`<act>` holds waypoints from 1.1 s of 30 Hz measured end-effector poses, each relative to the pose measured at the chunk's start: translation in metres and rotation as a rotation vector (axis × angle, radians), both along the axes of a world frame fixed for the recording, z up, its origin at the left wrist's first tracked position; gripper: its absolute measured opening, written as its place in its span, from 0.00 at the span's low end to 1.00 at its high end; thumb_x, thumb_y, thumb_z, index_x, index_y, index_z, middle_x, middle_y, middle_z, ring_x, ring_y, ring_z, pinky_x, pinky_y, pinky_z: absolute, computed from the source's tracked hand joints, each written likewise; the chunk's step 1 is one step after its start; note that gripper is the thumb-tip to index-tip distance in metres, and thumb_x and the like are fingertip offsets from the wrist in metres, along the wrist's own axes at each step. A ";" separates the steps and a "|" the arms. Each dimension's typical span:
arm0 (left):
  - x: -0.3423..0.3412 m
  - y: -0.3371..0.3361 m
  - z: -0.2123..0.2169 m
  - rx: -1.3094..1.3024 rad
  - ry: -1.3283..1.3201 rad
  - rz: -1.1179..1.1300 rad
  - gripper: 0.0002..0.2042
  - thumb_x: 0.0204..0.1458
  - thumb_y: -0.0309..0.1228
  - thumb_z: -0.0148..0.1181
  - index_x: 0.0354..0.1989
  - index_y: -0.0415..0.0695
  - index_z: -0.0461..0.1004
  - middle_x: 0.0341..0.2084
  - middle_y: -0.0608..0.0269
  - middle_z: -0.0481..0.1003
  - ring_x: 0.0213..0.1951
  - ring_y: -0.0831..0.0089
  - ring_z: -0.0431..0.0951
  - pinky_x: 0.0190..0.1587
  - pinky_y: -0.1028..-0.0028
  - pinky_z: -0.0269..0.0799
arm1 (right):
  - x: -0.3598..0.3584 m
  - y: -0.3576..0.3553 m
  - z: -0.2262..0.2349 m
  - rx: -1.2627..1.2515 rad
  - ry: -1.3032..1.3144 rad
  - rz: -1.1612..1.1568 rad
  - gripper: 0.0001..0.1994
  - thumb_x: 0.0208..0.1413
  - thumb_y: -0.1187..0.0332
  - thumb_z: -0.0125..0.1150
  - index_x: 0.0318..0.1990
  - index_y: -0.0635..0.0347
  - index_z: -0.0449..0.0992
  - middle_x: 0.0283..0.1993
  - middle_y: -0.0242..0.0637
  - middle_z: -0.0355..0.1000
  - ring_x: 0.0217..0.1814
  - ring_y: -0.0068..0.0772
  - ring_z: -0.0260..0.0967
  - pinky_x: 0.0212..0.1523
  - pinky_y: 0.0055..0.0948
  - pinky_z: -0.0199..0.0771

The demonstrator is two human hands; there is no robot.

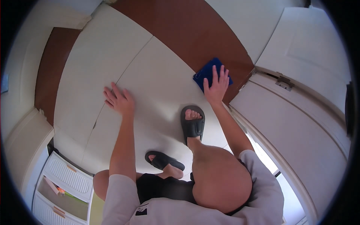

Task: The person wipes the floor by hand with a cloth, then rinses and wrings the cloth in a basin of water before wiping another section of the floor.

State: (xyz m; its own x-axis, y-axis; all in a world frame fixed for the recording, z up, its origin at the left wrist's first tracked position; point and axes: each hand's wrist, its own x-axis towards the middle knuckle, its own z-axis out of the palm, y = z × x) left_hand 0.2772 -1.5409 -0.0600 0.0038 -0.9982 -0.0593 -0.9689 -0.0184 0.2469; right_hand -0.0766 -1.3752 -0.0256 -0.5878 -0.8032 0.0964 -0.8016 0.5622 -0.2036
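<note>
A folded dark blue cloth (204,77) lies on the floor near the doorway, half over a reddish-brown tile band and half over the pale tile. My right hand (216,85) rests on it with the fingers spread and stretched out, pressing from above rather than gripping. Further left, my left hand (119,100) is over the pale tiled floor (157,71) beside a tile joint, its fingers apart and nothing in them. Whether its palm fully touches the tile I cannot tell.
I squat in black slippers (193,125) between my hands. A white door (307,48) and its frame stand at the right. The brown tile band (187,26) crosses the floor ahead. A white drawer unit (65,174) is at the lower left.
</note>
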 end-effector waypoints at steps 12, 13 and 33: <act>0.007 0.003 -0.013 -0.040 -0.034 -0.034 0.34 0.64 0.47 0.50 0.79 0.58 0.54 0.79 0.52 0.46 0.80 0.51 0.41 0.77 0.44 0.31 | -0.034 0.087 0.001 0.314 0.003 0.016 0.44 0.55 0.47 0.62 0.78 0.51 0.56 0.83 0.52 0.43 0.85 0.57 0.38 0.78 0.66 0.35; 0.007 0.003 -0.014 -0.047 -0.027 -0.031 0.34 0.64 0.47 0.50 0.79 0.58 0.54 0.79 0.51 0.46 0.79 0.51 0.42 0.76 0.44 0.32 | -0.035 0.086 0.002 0.300 -0.051 -0.003 0.47 0.54 0.47 0.63 0.79 0.51 0.52 0.84 0.54 0.39 0.85 0.61 0.33 0.78 0.68 0.31; 0.003 0.002 -0.012 -0.085 -0.085 -0.048 0.35 0.60 0.45 0.52 0.77 0.54 0.57 0.78 0.48 0.51 0.78 0.47 0.47 0.75 0.41 0.39 | -0.003 -0.038 -0.026 0.175 0.014 0.129 0.43 0.58 0.43 0.60 0.77 0.54 0.58 0.82 0.48 0.47 0.84 0.66 0.37 0.76 0.74 0.34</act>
